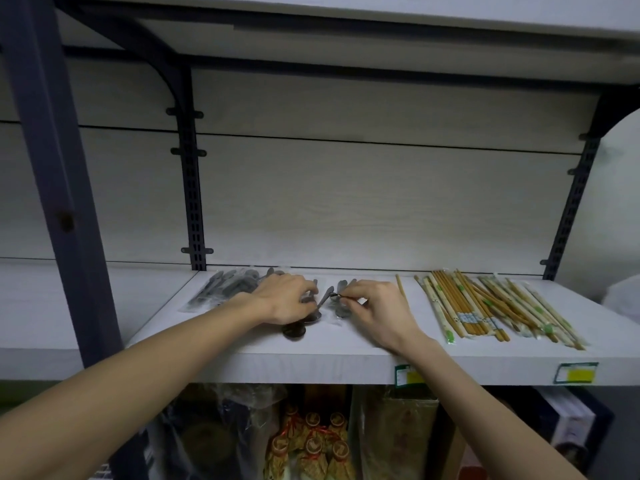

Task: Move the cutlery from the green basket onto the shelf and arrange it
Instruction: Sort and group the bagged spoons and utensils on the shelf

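Pale wood-grain shelf (346,355) on dark slotted uprights, with a matching back panel and another board overhead.

Both forearms reaching in from the near edge, bare, palms down, wrists just past the front lip. Left hand (284,299) near the middle of the shelf, knuckles up, fingers curled down onto wrapped metal spoons (320,304); whether gripping or only pressing cannot be told, fingertips being hidden. Right hand (377,311) just beside it, toward the right, thumb and forefinger pinching the tip of one spoon handle, remaining fingers loosely curled above the board. One dark spoon bowl (294,330) poking out below the left hand, closest to the front edge.

Outward to the left: a fanned heap of cutlery in clear wrappers (225,289) toward the back left corner, too dim and overlapped to count. Outward to the right: one loose chopstick (401,289) just beside the right hand, then wrapped chopstick bundles (485,306) spread to the right end, seemingly three or four packs, exact number unclear.

Two green-and-yellow price labels (576,372) on the front lip at the right. Below the shelf, bagged goods and small tied straw-coloured items (311,441). Green basket nowhere in view
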